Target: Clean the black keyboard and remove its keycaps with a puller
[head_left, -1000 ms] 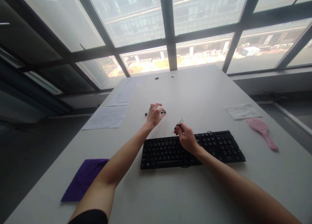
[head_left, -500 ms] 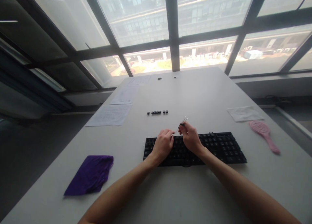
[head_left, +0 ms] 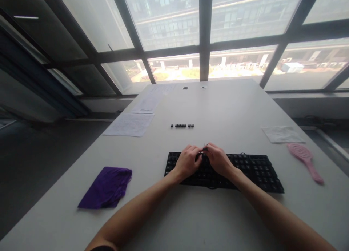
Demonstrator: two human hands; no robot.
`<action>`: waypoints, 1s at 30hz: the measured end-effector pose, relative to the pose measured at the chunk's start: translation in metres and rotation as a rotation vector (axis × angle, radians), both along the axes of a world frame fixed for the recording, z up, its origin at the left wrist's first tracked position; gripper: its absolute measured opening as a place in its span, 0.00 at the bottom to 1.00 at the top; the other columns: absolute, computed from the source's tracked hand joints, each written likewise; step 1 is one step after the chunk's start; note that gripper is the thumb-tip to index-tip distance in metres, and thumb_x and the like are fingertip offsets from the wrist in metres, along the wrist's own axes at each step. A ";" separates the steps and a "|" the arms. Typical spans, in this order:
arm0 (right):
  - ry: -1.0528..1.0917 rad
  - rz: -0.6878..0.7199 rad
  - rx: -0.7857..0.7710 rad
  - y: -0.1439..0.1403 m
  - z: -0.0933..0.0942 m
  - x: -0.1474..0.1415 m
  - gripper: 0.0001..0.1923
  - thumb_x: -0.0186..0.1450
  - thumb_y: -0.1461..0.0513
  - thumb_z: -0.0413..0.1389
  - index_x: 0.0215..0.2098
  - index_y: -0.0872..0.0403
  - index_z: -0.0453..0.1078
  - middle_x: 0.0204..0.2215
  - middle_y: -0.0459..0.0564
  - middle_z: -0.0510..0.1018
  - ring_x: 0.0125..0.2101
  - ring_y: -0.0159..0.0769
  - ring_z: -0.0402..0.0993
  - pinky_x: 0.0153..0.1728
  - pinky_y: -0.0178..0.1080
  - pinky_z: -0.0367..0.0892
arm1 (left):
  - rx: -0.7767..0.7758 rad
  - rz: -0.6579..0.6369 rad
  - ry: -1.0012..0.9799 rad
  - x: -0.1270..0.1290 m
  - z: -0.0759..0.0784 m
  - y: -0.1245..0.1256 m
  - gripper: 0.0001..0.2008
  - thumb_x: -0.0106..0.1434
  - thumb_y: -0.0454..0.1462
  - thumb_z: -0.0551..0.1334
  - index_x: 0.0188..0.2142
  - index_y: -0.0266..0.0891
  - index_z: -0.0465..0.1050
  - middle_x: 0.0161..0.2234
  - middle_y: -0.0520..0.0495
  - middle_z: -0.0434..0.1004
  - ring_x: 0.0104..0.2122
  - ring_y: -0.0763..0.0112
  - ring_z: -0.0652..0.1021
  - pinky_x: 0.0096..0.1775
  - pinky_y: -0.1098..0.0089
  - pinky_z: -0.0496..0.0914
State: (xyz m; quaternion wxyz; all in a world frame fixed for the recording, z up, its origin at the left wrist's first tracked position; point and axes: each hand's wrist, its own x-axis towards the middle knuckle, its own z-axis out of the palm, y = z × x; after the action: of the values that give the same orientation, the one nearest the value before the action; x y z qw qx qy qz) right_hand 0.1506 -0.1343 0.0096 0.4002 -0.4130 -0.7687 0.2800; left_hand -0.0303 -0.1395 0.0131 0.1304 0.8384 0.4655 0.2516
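Left hand (head_left: 188,160): curled on keyboard (head_left: 253,169), grip unclear.
Right hand (head_left: 218,160): pinching small tool (head_left: 204,147).
Keycaps (head_left: 182,125): row at 12 o'clock on tabletop (head_left: 231,109).

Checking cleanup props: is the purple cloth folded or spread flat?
Loosely crumpled, not flat: the purple cloth lies on the table with uneven edges and visible creases, left of the keyboard.

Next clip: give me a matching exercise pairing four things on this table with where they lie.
Things:
1. cloth
2. hairbrush
3. keycaps
4. keyboard

Places:
A. in a row beyond the keyboard
B. under both hands
C. near left part of the table
D. right edge, beside a white tissue

Pairs: 1-C, 2-D, 3-A, 4-B
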 end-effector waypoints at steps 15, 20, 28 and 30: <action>0.265 -0.138 -0.164 0.005 -0.007 0.008 0.12 0.70 0.57 0.51 0.30 0.52 0.70 0.26 0.47 0.76 0.29 0.37 0.71 0.33 0.39 0.66 | -0.037 0.011 -0.059 0.010 0.000 0.006 0.07 0.68 0.41 0.63 0.42 0.44 0.79 0.37 0.47 0.77 0.39 0.63 0.75 0.45 0.62 0.70; 0.324 -0.151 -0.177 0.006 -0.013 0.009 0.11 0.70 0.56 0.52 0.33 0.52 0.71 0.27 0.48 0.76 0.30 0.38 0.73 0.34 0.39 0.68 | -0.020 -0.014 -0.115 0.008 -0.002 0.005 0.07 0.69 0.41 0.63 0.44 0.45 0.77 0.39 0.47 0.79 0.42 0.62 0.76 0.47 0.62 0.71; 0.241 -0.178 -0.073 0.003 -0.005 0.005 0.11 0.71 0.58 0.51 0.33 0.51 0.70 0.29 0.48 0.76 0.32 0.38 0.72 0.36 0.38 0.66 | 0.013 -0.002 -0.235 0.006 -0.005 0.005 0.09 0.67 0.34 0.64 0.46 0.43 0.74 0.42 0.48 0.79 0.44 0.64 0.76 0.48 0.62 0.72; 0.243 -0.198 -0.092 0.003 -0.004 0.004 0.12 0.71 0.57 0.50 0.32 0.51 0.69 0.29 0.48 0.77 0.31 0.38 0.73 0.35 0.38 0.65 | 0.036 -0.021 -0.199 0.007 -0.004 0.003 0.08 0.68 0.34 0.63 0.46 0.44 0.73 0.41 0.48 0.78 0.44 0.63 0.76 0.47 0.63 0.72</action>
State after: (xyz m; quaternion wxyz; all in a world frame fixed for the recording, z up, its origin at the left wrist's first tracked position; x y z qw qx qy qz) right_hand 0.1542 -0.1317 0.0059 0.4965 -0.4679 -0.6564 0.3220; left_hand -0.0234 -0.1362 0.0089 0.1636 0.8163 0.4367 0.3408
